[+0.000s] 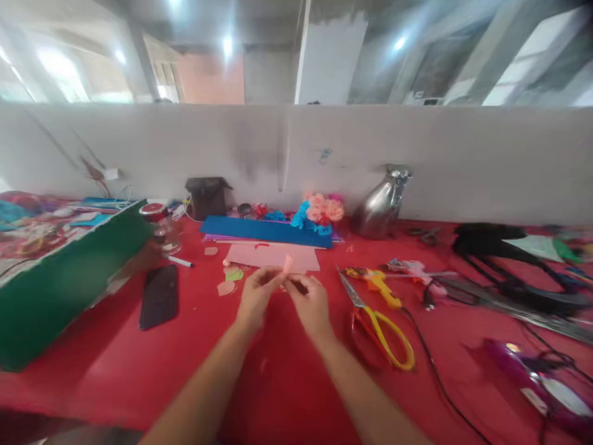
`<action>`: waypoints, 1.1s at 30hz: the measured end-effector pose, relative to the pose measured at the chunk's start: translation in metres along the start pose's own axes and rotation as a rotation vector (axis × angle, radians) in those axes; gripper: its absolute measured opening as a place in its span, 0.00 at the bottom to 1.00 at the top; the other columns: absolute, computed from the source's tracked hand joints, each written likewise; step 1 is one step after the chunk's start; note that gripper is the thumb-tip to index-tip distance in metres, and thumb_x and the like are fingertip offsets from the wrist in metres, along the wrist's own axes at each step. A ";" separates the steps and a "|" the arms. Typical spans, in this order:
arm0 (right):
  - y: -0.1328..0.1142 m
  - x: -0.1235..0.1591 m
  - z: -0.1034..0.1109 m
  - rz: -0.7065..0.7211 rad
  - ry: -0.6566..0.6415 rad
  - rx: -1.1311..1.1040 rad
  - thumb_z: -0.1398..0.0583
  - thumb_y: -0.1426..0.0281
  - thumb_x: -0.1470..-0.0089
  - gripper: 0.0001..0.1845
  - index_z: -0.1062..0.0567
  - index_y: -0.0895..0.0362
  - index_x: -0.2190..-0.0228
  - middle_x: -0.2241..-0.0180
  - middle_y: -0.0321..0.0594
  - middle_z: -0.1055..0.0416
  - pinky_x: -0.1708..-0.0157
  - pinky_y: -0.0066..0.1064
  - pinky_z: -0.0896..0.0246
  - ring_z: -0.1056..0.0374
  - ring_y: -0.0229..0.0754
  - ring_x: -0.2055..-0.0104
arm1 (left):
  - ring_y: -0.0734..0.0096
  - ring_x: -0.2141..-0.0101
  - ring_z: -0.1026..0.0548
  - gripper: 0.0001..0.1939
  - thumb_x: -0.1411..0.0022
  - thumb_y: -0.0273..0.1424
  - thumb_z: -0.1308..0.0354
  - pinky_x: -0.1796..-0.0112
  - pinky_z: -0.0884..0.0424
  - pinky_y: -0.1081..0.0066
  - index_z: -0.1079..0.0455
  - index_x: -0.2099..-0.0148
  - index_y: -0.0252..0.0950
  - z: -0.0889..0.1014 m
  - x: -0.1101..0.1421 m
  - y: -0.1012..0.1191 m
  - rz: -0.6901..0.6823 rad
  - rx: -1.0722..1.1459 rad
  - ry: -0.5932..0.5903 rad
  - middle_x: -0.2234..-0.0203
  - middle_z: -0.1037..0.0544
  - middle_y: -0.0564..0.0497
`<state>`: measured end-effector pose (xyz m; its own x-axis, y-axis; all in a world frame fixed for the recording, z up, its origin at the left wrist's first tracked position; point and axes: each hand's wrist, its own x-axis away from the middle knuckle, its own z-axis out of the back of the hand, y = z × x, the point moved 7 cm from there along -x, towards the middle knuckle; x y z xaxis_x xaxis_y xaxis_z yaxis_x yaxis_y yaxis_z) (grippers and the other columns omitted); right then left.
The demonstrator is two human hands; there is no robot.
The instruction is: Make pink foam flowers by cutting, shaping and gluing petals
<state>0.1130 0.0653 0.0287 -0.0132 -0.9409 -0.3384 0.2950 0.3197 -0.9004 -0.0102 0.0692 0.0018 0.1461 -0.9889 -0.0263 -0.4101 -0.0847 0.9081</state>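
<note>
Two bare hands brought together over a red table (139, 371), near the middle of the scene. Left hand (256, 298) with fingers curled inward, fingertips pinching a small pink piece (288, 264) at its lower end. Right hand (311, 303) likewise curled, fingertips meeting the left ones just under that same piece; too blurred to tell whether also pinching it or only touching. Pink piece standing up just above and between the two sets of fingertips, at the far edge of the hands.

Just beyond the hands, a pink sheet (273, 256) lying flat, and farther still a blue sheet (266, 230) on top of a purple one. At the far right end of the blue sheet, a cluster of pink and blue paper flowers (319, 212). Small cut scraps (230, 279) to the left of the hands, near the pink sheet.

To the right of the right hand, yellow-handled scissors (380, 324), blades pointing far-left. Beyond them a glue gun (377, 281) with a dark cord. A silver jug (382, 203) against the far wall. To the left, a dark flat case (160, 296), a marker (180, 262), a glass jar (160, 225) and a green box (65, 281).
</note>
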 end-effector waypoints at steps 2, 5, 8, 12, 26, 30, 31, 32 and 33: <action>0.001 0.000 0.001 0.014 0.019 0.028 0.42 0.66 0.50 0.10 0.22 0.58 0.71 0.71 0.42 0.23 0.69 0.30 0.38 0.30 0.41 0.70 | 0.69 0.65 0.28 0.11 0.53 0.33 0.35 0.59 0.35 0.70 0.24 0.66 0.33 -0.001 0.000 -0.006 0.042 -0.004 -0.044 0.69 0.22 0.48; 0.000 0.000 0.001 0.055 0.016 0.090 0.43 0.68 0.50 0.09 0.22 0.57 0.70 0.71 0.41 0.24 0.70 0.30 0.38 0.31 0.41 0.71 | 0.68 0.65 0.27 0.12 0.52 0.34 0.35 0.58 0.35 0.69 0.24 0.65 0.33 -0.004 0.000 -0.012 0.090 0.045 -0.117 0.69 0.22 0.47; -0.002 -0.002 0.000 0.099 -0.029 0.149 0.43 0.69 0.50 0.09 0.22 0.55 0.70 0.70 0.41 0.24 0.71 0.30 0.39 0.32 0.41 0.72 | 0.69 0.65 0.27 0.11 0.51 0.34 0.35 0.58 0.36 0.69 0.25 0.64 0.35 -0.007 0.000 -0.013 0.109 0.130 -0.186 0.69 0.23 0.49; -0.005 -0.005 0.001 0.105 -0.109 0.110 0.42 0.71 0.53 0.08 0.22 0.54 0.71 0.67 0.41 0.24 0.71 0.30 0.39 0.31 0.41 0.69 | 0.70 0.63 0.29 0.09 0.49 0.34 0.37 0.57 0.37 0.70 0.27 0.66 0.35 -0.011 -0.001 -0.008 0.075 0.129 -0.247 0.67 0.24 0.50; -0.004 -0.012 0.023 -0.093 -0.072 -0.324 0.39 0.61 0.52 0.11 0.25 0.55 0.68 0.71 0.39 0.25 0.71 0.29 0.39 0.30 0.41 0.70 | 0.72 0.65 0.32 0.08 0.45 0.35 0.40 0.60 0.39 0.72 0.29 0.64 0.37 -0.010 -0.001 -0.008 0.011 -0.044 -0.251 0.68 0.27 0.51; -0.006 -0.010 0.021 -0.052 -0.077 -0.229 0.40 0.61 0.50 0.11 0.26 0.56 0.68 0.70 0.39 0.24 0.72 0.29 0.39 0.31 0.40 0.71 | 0.72 0.65 0.31 0.07 0.45 0.34 0.40 0.61 0.38 0.72 0.29 0.64 0.37 -0.011 0.000 -0.007 -0.004 -0.066 -0.261 0.67 0.26 0.51; -0.007 -0.010 0.021 -0.039 -0.074 -0.205 0.40 0.62 0.50 0.10 0.26 0.56 0.68 0.70 0.40 0.24 0.72 0.29 0.39 0.31 0.40 0.72 | 0.71 0.65 0.31 0.07 0.45 0.34 0.41 0.60 0.38 0.72 0.29 0.63 0.37 -0.012 0.000 -0.007 -0.009 -0.068 -0.271 0.67 0.26 0.51; -0.008 -0.010 0.021 -0.030 -0.069 -0.182 0.40 0.63 0.50 0.10 0.25 0.56 0.69 0.70 0.40 0.25 0.72 0.29 0.39 0.31 0.40 0.72 | 0.71 0.64 0.31 0.07 0.44 0.33 0.41 0.60 0.38 0.72 0.29 0.63 0.37 -0.012 0.000 -0.006 -0.013 -0.070 -0.281 0.66 0.26 0.51; -0.008 -0.010 0.022 -0.025 -0.064 -0.164 0.40 0.63 0.50 0.09 0.25 0.56 0.69 0.70 0.40 0.25 0.73 0.29 0.39 0.31 0.40 0.72 | 0.71 0.64 0.31 0.07 0.44 0.33 0.41 0.60 0.38 0.72 0.29 0.63 0.37 -0.012 0.000 -0.006 -0.018 -0.071 -0.288 0.66 0.26 0.51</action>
<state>0.1314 0.0694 0.0449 0.0438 -0.9523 -0.3019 0.1357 0.3051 -0.9426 0.0036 0.0710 0.0013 -0.1132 -0.9821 -0.1507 -0.3438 -0.1036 0.9333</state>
